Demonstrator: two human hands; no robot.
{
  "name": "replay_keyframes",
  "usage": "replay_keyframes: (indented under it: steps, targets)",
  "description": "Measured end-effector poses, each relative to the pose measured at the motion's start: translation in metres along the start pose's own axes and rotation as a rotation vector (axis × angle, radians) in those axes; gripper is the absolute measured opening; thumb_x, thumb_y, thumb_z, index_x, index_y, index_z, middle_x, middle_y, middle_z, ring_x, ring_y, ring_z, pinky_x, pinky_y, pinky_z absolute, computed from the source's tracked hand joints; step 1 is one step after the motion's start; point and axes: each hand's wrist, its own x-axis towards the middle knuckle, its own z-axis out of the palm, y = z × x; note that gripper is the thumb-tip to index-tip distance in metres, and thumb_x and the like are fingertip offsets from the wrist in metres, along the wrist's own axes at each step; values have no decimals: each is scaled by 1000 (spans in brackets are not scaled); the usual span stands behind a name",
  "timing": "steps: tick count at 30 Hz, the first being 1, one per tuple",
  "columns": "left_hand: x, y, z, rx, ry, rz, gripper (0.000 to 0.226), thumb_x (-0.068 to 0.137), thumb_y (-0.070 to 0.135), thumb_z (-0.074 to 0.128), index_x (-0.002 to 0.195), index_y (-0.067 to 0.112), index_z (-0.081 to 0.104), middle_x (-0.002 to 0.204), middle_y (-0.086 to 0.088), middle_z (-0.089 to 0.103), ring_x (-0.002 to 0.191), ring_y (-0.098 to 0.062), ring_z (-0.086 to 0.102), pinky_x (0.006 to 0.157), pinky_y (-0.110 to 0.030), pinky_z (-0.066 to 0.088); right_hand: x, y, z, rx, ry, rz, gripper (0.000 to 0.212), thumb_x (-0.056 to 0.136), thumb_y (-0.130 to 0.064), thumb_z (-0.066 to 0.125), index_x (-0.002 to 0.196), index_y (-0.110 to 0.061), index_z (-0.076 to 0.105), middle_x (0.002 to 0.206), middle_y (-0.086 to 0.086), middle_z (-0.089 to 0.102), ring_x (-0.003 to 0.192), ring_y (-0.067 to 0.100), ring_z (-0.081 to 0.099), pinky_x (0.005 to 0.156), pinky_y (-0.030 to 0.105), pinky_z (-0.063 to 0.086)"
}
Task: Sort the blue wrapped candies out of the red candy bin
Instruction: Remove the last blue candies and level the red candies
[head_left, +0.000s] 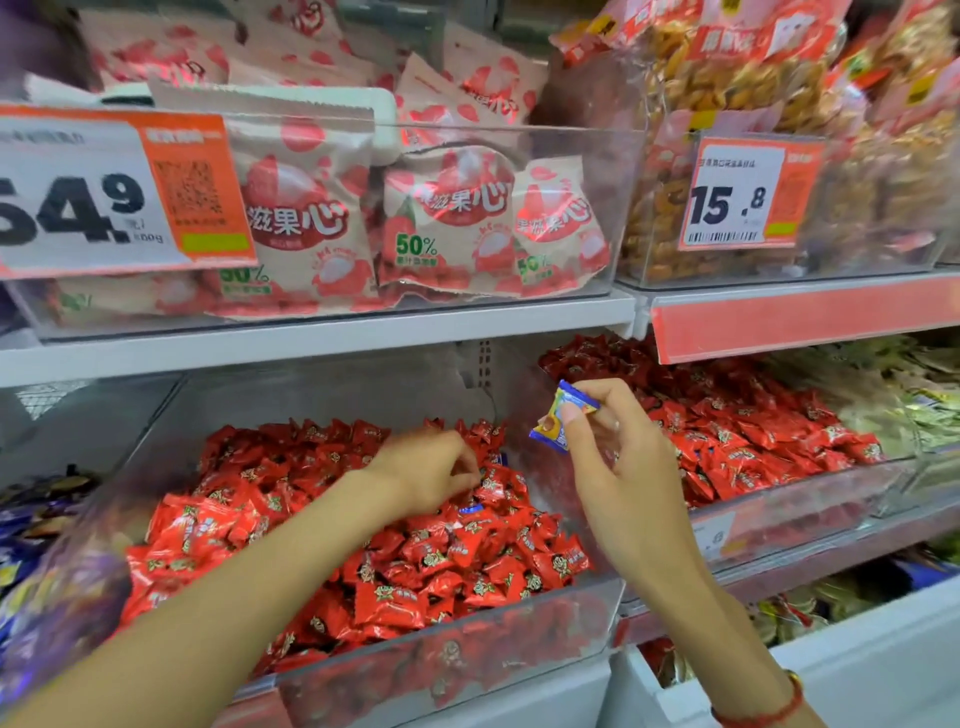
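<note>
A clear plastic bin (467, 639) on the lower shelf holds a heap of red wrapped candies (426, 561). My right hand (618, 467) is raised above the bin's right side and pinches a blue wrapped candy (563, 418) between thumb and fingers. My left hand (431, 470) reaches into the heap with its fingers curled down among the red candies. Whether it grips one is hidden. Another blue wrapper (472, 509) peeks out of the heap just right of the left fingertips.
A second bin of red candies (753, 431) stands to the right. Blue and purple wrapped candies (31, 525) lie in the bin at the far left. The shelf above carries lychee snack bags (441, 218), packed biscuits (727, 78) and price tags (748, 192).
</note>
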Motion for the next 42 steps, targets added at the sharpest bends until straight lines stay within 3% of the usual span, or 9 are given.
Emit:
replay_keyframes:
  steps: [7,11,14,17,21,27,31,36,42]
  targets:
    - [21,3,22,51,-36,-39,15,86,26,68,99,26,76,104,11,72,100,-10,65,73,-20,42,-1,1,-3,-40,-19,-9,14,98,-21,50,93,-33,54,82,-16,67,73,4,64,67,34,50]
    - [2,-16,12,-86,27,-79,11,89,35,62,93,33,73,105,15,70,99,-10,64,83,-25,48,-3,-4,-3,-51,-2,-27,14,100,-25,44,102,-32,55,75,-12,66,66,0,59,59,23,44]
    - [-15,-27,-5,-333,151,-144,9,94,32,56,89,33,63,106,9,69,91,-11,64,83,-29,50,-5,-13,-1,-51,-23,-11,17,102,-28,35,96,-29,51,63,-7,54,54,6,47,53,32,37]
    - [-35,-19,-28,-696,195,-165,8,95,23,57,92,23,64,89,6,70,61,-7,57,61,-24,45,-7,-20,5,4,-102,116,20,97,-37,33,87,-28,47,58,-7,45,52,7,40,59,39,36]
    - [-65,1,-48,-998,178,-181,9,96,22,56,95,20,65,91,-1,73,72,-2,67,66,-15,51,-8,-22,17,-7,-226,314,41,82,-67,45,89,-26,45,56,-8,49,50,7,43,59,31,38]
    - [-95,29,-50,-1270,212,-173,13,93,21,61,98,16,72,90,0,76,83,-6,72,73,-15,56,-8,-16,42,240,-278,406,43,78,-70,52,101,-34,49,74,-7,54,66,9,51,67,31,41]
    - [-95,26,-47,-1151,281,-140,12,87,28,69,95,22,75,88,8,76,83,-1,70,70,-16,56,-12,-22,33,196,-218,172,14,93,-38,57,103,-30,50,68,-11,51,52,2,42,54,19,35]
    - [-72,-4,-36,-767,241,-121,9,90,26,67,95,30,72,91,11,73,84,-1,68,78,-23,54,-8,-6,-1,-186,-160,-43,8,91,-29,61,95,-31,54,72,-9,56,60,7,51,54,19,33]
    - [-9,-18,-7,-200,84,-22,32,100,19,45,125,31,60,132,6,56,119,-16,54,97,-24,41,-8,-1,-15,-236,-89,-99,9,94,-30,56,96,-38,52,72,-7,56,60,12,51,54,29,38]
